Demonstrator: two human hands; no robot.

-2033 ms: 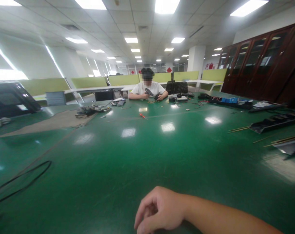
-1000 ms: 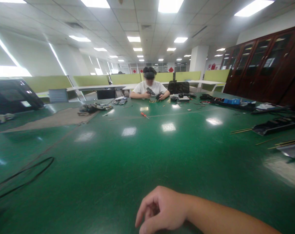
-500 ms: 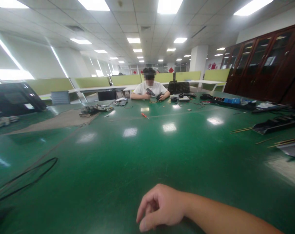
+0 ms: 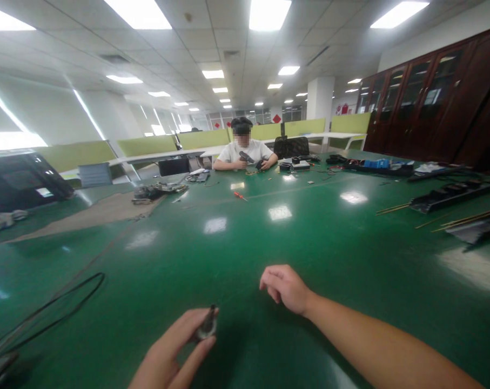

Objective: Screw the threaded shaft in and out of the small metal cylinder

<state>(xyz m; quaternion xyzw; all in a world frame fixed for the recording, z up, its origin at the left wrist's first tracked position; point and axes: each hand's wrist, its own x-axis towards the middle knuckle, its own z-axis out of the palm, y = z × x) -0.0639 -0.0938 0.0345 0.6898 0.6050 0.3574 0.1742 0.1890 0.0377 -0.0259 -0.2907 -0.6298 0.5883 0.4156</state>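
green surface (image 4: 147, 281) beneath all. right hand (image 4: 285, 287) farther forward than before, fingers curled, palm hidden: cannot tell if gripping. left hand (image 4: 169, 351) newly in view, pinching small dark-grey part (image 4: 207, 326) between thumb and fingers; work now seems centred there.

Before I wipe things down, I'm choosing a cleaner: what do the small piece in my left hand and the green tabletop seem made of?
Small piece: possibly metal, dark grey with a pale glint; blur leaves that open.
Green tabletop: smooth and glossy, since the ceiling lights mirror in it; perhaps plastic sheeting or paint, I can't tell which.
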